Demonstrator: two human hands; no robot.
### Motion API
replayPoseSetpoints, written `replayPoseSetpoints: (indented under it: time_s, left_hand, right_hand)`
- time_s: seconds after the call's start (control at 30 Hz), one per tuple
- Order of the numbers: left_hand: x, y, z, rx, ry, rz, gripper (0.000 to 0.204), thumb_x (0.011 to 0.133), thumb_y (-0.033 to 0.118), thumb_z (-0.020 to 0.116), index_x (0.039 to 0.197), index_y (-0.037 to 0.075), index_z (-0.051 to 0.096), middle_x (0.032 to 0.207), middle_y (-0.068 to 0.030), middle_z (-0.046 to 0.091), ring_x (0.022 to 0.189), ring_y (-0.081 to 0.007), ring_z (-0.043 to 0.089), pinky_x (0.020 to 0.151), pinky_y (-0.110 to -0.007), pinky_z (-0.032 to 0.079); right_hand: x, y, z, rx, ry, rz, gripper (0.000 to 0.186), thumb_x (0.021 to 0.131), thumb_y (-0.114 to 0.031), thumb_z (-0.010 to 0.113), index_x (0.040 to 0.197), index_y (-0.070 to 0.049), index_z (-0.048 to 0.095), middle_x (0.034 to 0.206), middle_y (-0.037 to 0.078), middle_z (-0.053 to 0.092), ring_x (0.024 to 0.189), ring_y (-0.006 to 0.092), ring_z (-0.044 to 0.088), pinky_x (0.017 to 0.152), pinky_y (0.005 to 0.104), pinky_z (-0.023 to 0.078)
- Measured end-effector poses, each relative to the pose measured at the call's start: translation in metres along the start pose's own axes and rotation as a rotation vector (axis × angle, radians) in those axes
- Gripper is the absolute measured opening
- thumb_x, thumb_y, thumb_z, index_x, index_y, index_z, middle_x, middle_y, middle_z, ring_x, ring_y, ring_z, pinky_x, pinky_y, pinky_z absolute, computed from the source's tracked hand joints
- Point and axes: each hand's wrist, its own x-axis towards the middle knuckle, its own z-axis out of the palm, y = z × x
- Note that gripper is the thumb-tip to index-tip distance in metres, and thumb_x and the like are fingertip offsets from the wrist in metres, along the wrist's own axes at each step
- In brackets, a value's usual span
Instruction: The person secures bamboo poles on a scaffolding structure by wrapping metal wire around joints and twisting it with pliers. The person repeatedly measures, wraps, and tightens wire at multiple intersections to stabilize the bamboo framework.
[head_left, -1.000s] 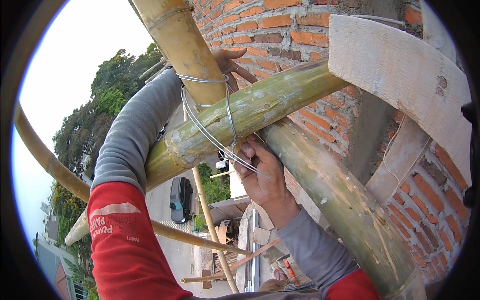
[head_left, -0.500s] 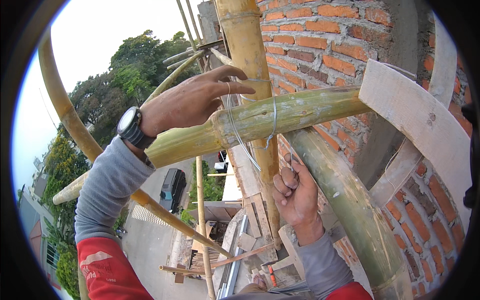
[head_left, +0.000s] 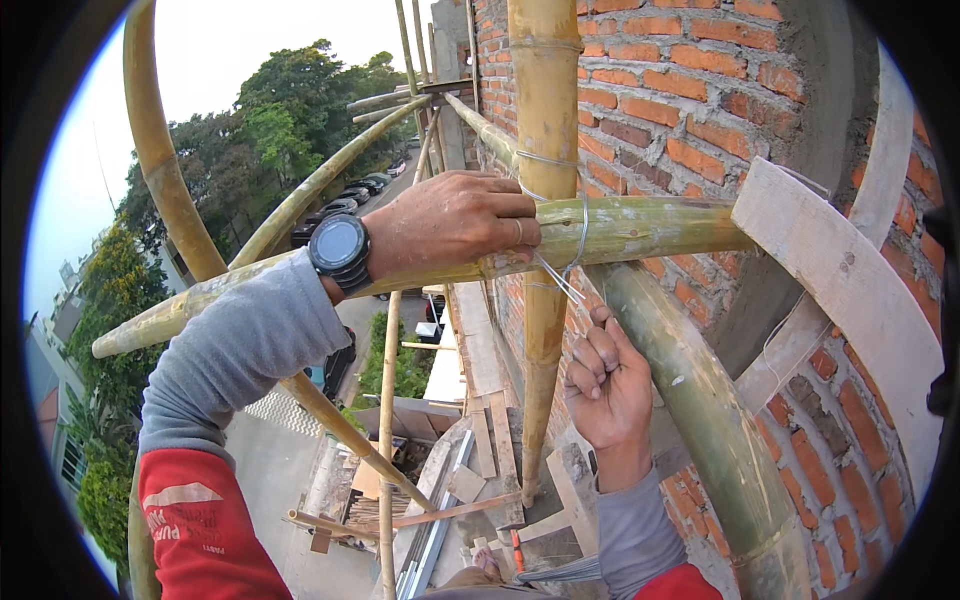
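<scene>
A pale green bamboo pole (head_left: 660,222) crosses a yellow upright bamboo pole (head_left: 543,110). Silver binding wire (head_left: 583,225) loops around the crossing, its doubled ends poking out below. My left hand (head_left: 455,222), with a watch on the wrist, lies over the green pole, fingers curled onto it beside the wire; the fingertips are partly hidden. Just below and right of the crossing, my right hand (head_left: 608,390) is closed in a pinch near a thin wire strand. A thick green bamboo pole (head_left: 690,380) slants down beside it.
A brick wall (head_left: 690,110) rises on the right, with a pale wooden board (head_left: 835,260) in front. More bamboo poles (head_left: 165,170) stand at left. Far below are a street (head_left: 270,480), stacked planks and a tool with an orange handle (head_left: 517,550). Trees (head_left: 280,140) stand beyond.
My left hand has come down and right from its raised, spread pose and curled onto the green pole. The wire's doubled ends now stick out toward the right. My right hand has shifted slightly.
</scene>
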Motion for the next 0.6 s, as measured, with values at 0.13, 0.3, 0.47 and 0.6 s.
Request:
replayPoseSetpoints:
  time_s: [0.13,0.3,0.47,0.6]
  left_hand:
    - [0.025,0.024,0.025,-0.003,0.241,-0.175,0.016,0.093,0.021,0.071,0.1,0.008,0.064,0.091,-0.0066,0.059,0.086,-0.0263,0.064,0.074,-0.039,0.055]
    - [0.039,0.041,0.057,0.075,0.279,-0.161,0.021,0.084,0.019,0.078,0.101,0.012,0.069,0.086,-0.0037,0.062,0.081,-0.0223,0.064,0.07,-0.038,0.056]
    - [0.028,0.048,0.081,0.044,0.401,-0.25,0.028,0.082,0.016,0.067,0.111,0.015,0.07,0.103,-0.0027,0.07,0.098,-0.0206,0.068,0.075,-0.034,0.058]
    - [0.016,0.064,0.094,0.053,0.5,-0.304,0.038,0.084,0.023,0.077,0.122,0.019,0.073,0.129,-0.0035,0.072,0.119,-0.024,0.068,0.089,-0.039,0.058]
  right_hand:
    - [-0.005,0.004,0.004,0.022,-0.021,-0.003,0.016,0.111,-0.023,0.048,0.116,-0.009,0.054,0.065,-0.005,0.026,0.055,0.0077,0.026,0.044,0.0232,0.027]
    - [-0.015,0.018,0.029,0.045,0.175,-0.035,0.02,0.112,-0.028,0.047,0.118,-0.009,0.053,0.066,-0.005,0.031,0.058,0.0072,0.033,0.048,0.0232,0.032]
    - [-0.016,0.016,0.053,0.13,0.022,-0.034,0.019,0.111,-0.026,0.048,0.119,-0.01,0.056,0.078,-0.004,0.055,0.08,0.0087,0.056,0.05,0.0217,0.044]
    - [-0.009,0.018,0.066,0.068,0.027,-0.034,0.019,0.112,-0.025,0.047,0.117,-0.011,0.059,0.093,-0.003,0.067,0.091,0.0089,0.064,0.049,0.0192,0.047]
